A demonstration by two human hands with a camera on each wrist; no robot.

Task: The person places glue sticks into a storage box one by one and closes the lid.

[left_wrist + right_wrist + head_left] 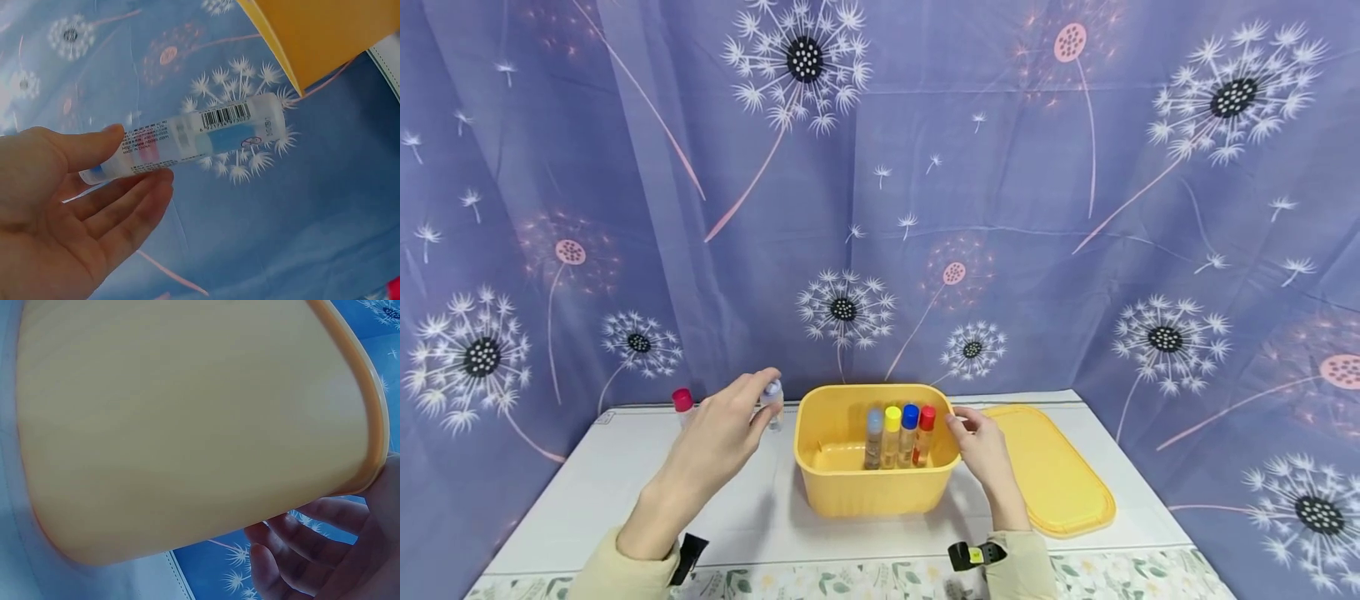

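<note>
My left hand pinches a clear plastic tube between thumb and fingers, left of the yellow box. Its printed label and barcode show in the left wrist view. My right hand holds the right rim of the yellow box; in the right wrist view its fingers lie by the box wall, with the thumb mostly out of sight. Several similar tubes stand upright in a row inside the box, with a grey-blue cap, yellow cap, blue cap and red cap.
A tube with a dark pink cap stands on the white table behind my left hand, partly hidden. The flat yellow lid lies right of the box. A purple dandelion-print curtain hangs behind and beside the table.
</note>
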